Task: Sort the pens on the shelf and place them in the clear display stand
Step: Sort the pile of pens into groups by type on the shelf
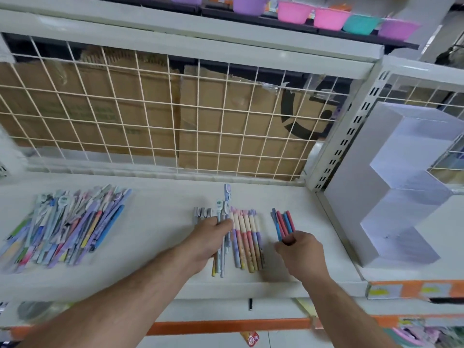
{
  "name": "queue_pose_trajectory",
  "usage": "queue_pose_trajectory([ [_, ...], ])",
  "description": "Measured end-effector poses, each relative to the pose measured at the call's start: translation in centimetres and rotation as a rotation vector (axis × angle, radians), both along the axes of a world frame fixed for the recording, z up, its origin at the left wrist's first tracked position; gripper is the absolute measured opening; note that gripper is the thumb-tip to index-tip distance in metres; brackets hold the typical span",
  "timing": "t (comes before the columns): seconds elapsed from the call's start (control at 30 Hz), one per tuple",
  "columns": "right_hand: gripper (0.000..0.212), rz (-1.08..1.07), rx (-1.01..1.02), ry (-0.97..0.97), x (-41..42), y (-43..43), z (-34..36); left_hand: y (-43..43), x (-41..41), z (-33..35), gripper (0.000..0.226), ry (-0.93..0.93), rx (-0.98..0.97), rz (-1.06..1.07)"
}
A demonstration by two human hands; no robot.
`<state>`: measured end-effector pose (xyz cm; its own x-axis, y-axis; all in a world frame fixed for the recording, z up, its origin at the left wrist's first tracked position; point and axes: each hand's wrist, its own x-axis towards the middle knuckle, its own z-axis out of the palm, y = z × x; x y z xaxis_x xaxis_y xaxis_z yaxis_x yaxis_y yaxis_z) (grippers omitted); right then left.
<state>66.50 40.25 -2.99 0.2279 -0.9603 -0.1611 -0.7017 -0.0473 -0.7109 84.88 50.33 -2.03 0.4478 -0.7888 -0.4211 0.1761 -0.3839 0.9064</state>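
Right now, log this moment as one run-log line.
left hand holds pale blue pens | right hand pinches red and blue pens | unsorted pile lies on shelf | display stand: no pens visible

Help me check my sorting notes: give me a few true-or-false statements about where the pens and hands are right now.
1. The right hand pinches a small bunch of red and blue pens. True.
2. The unsorted pile lies to the right of both hands. False: it lies to the left of both.
3. The display stand already holds pens. False: no pens show on its steps.
4. The left hand grips pale blue pens. True.
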Motion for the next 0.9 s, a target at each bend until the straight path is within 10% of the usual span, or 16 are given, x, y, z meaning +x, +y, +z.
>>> queue_pose_trajectory([
  [0.9,0.010,0.062,-0.132,0.184,-2.6,-3.3,-0.9,-3.4,-2.6,-0.1,0.023,0.112,-0.017,-0.027],
])
